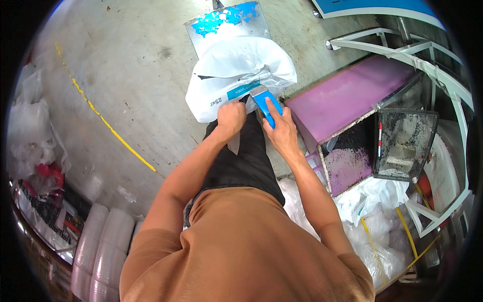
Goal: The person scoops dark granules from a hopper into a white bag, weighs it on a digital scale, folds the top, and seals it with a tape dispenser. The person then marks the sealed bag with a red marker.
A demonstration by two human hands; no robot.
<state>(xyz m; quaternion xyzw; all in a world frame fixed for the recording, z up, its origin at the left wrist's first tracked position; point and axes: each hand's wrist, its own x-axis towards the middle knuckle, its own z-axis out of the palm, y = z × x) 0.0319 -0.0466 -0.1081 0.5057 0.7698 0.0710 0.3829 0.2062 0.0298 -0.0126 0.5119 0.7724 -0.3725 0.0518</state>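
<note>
My left hand point(232, 118) is closed in a fist just in front of the white plastic sack point(205, 103). What it holds, if anything, is hidden; a small dark shape shows above the fist beside the sack. In my right hand point(283, 132) is a blue scraper point(264, 104), its wide grey end pointing away from me and close to the sack's right side. A teal printed band crosses the near face of the sack, and its upper part is creased. Behind the sack is a flat metal plate point(229, 21) with flaking blue paint.
On the right, a purple-sided box point(347, 98) lies beside a dirty dark-framed bin point(406, 143) and a curved white metal frame point(440, 73). Clear plastic bags point(375, 246) lie nearer. Wrapped rolls point(108, 246) stand at lower left. A yellow line point(108, 123) runs along the floor.
</note>
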